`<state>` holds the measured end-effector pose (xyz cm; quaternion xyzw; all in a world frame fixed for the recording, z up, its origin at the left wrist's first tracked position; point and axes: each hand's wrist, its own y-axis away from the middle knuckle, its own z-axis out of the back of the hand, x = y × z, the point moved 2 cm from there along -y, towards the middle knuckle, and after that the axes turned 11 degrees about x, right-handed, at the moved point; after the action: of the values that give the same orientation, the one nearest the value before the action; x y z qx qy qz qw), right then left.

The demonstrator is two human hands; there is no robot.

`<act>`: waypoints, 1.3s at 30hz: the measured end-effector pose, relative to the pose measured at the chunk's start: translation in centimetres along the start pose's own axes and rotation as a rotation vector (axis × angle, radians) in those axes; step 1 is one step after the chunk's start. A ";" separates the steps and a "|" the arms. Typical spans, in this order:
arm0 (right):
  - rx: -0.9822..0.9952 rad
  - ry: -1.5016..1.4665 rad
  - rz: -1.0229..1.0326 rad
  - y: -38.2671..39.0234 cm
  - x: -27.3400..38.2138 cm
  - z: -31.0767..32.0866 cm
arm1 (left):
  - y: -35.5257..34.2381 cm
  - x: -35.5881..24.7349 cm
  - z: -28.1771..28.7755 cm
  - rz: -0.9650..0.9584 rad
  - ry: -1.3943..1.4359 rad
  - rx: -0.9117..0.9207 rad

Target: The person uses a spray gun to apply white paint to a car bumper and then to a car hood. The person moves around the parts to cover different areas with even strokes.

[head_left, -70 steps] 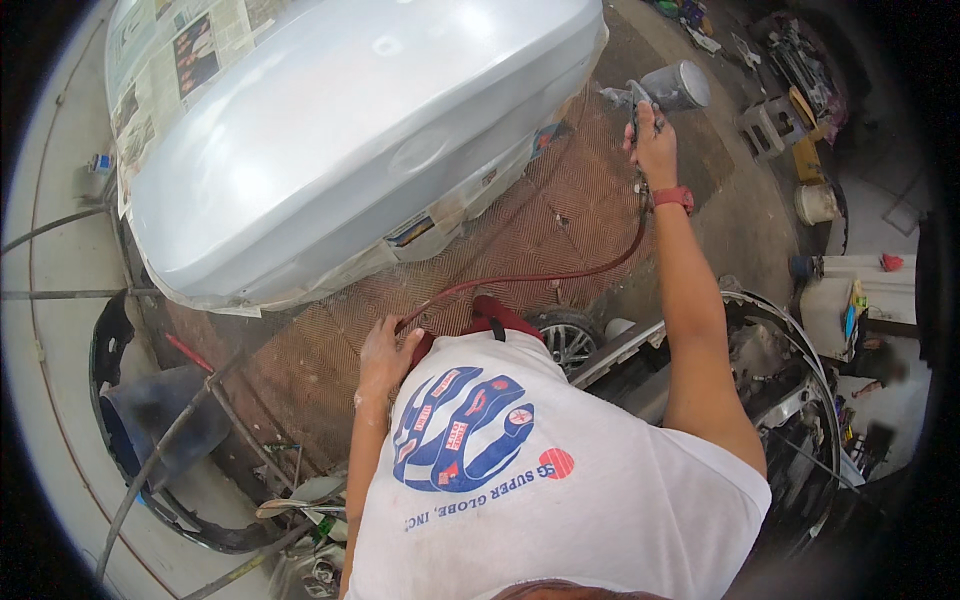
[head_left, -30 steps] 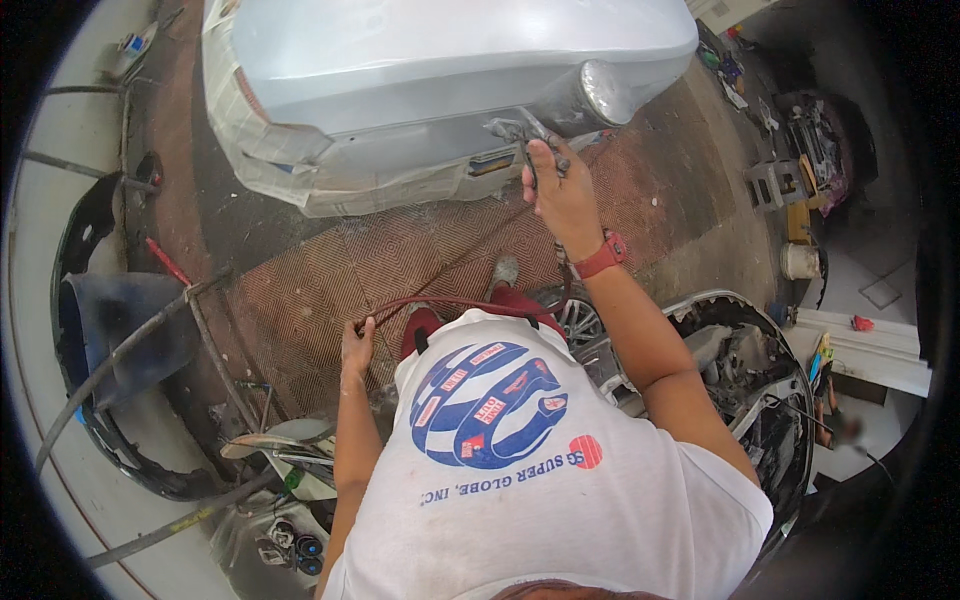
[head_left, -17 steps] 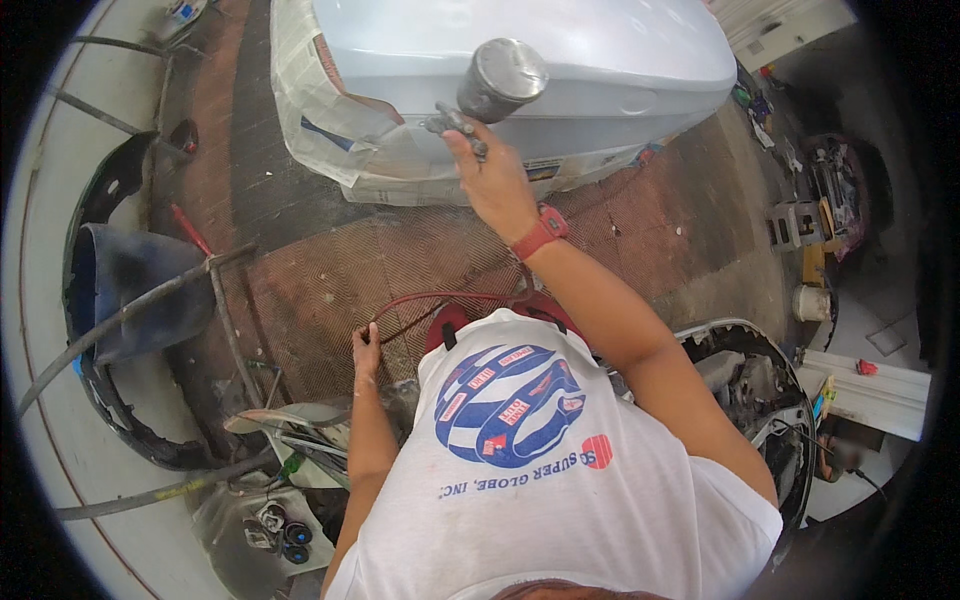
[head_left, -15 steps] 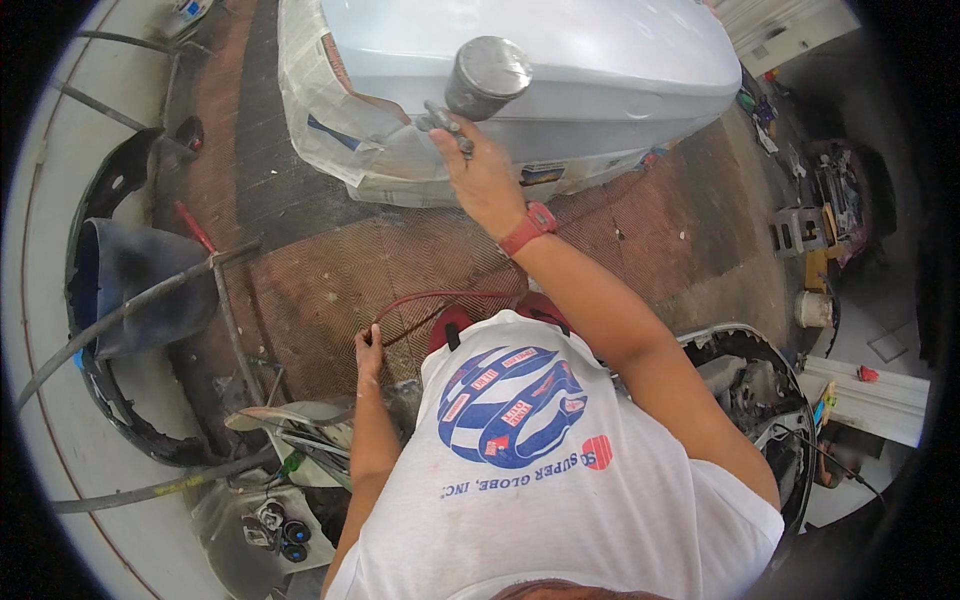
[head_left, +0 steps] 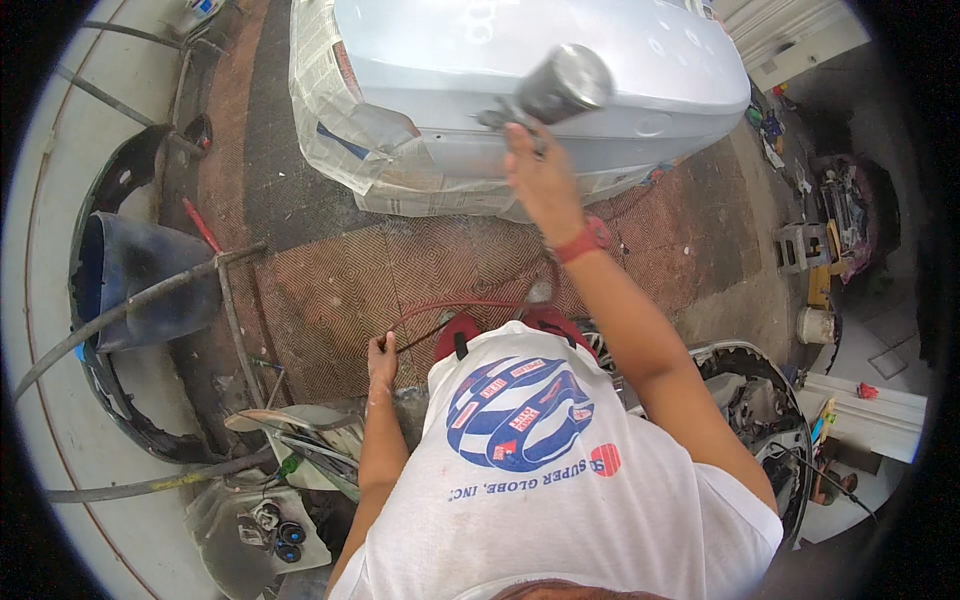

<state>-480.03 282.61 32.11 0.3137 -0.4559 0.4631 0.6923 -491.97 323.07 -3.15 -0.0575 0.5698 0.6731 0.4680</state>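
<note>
Spray gun, one, metal cup slanting up-right along its long axis: held before a pale silver panel, just beyond the nearer right hand, clasped round it; left hand, well apart, pinching a red hose.

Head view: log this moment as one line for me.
right hand: holds spray gun, blurred | left hand: holds red hose | pale panel: newspaper along left edge | patterned flooring: below hose
</note>
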 end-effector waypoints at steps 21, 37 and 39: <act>-0.360 -0.013 -0.107 5.0 -14.7 37.0 | 3.7 -27.8 -17.6 -0.440 -0.640 0.420; -0.497 0.008 -0.134 -2.5 -25.1 60.6 | 8.8 -42.7 -30.8 -0.477 -0.673 0.467; -0.511 -0.009 -0.170 -4.1 -26.1 63.3 | 9.8 -44.5 -31.9 -0.502 -0.696 0.458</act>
<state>-501.81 217.57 32.49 0.1679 -0.5330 0.2721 0.7834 -488.65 272.69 20.07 0.1400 0.4815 0.3759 0.7793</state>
